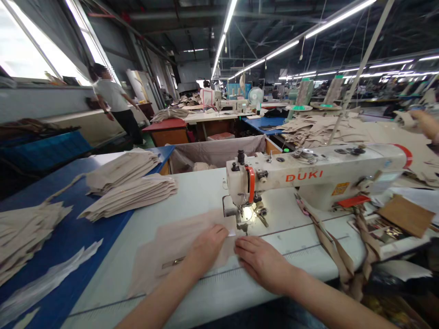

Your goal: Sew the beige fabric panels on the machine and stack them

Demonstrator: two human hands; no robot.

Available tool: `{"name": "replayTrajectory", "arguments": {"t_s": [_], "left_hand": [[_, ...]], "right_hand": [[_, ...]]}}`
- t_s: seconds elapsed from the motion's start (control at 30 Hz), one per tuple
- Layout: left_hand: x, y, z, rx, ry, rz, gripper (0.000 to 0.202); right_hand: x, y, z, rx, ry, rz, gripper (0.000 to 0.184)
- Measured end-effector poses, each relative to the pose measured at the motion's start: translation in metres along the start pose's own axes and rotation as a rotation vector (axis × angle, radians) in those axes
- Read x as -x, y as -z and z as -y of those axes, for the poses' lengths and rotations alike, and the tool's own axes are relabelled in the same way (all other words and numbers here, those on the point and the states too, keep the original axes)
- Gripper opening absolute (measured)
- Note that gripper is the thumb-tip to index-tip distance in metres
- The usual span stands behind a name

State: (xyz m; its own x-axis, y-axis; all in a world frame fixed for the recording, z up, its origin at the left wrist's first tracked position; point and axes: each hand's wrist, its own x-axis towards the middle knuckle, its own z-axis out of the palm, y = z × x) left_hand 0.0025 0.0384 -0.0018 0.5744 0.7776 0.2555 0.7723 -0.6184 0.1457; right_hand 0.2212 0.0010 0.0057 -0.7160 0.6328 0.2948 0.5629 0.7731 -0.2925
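Note:
A beige fabric piece lies on the pale sewing table, its left part smeared by motion. A slot with a small metal zipper pull shows in it. My left hand presses on the fabric with bent fingers, close to its right end. At that end my right hand has its fingers drawn together at the edge, the thumb mostly hidden. Just beyond both hands, the sewing machine's needle area is lit by a small lamp, and the fabric's far corner reaches up to the presser foot.
Stacks of beige fabric pieces lie on the blue table at left. The machine arm spans the right side. Fabric strips hang over the table's front edge, beside a tray of small parts. A person stands far left.

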Motion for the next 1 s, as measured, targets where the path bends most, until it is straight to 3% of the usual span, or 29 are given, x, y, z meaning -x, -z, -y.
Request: {"name": "replayTrajectory", "arguments": {"t_s": [0.1, 0.43, 0.8, 1.0], "left_hand": [[-0.002, 0.007, -0.003, -0.011, -0.068, 0.053, 0.027], [-0.011, 0.006, -0.007, -0.078, -0.151, 0.028, 0.021], [-0.014, -0.012, 0.001, -0.097, -0.246, -0.23, 0.028], [-0.016, -0.011, 0.0, -0.1, -0.287, -0.345, 0.034]], "right_hand": [[-0.003, 0.0, -0.001, 0.02, 0.013, 0.001, 0.027], [-0.009, 0.001, -0.003, 0.041, 0.07, -0.018, 0.02], [-0.003, -0.004, -0.005, 0.003, 0.048, -0.096, 0.023], [-0.005, -0.003, -0.004, 0.01, 0.051, -0.096, 0.022]]}}
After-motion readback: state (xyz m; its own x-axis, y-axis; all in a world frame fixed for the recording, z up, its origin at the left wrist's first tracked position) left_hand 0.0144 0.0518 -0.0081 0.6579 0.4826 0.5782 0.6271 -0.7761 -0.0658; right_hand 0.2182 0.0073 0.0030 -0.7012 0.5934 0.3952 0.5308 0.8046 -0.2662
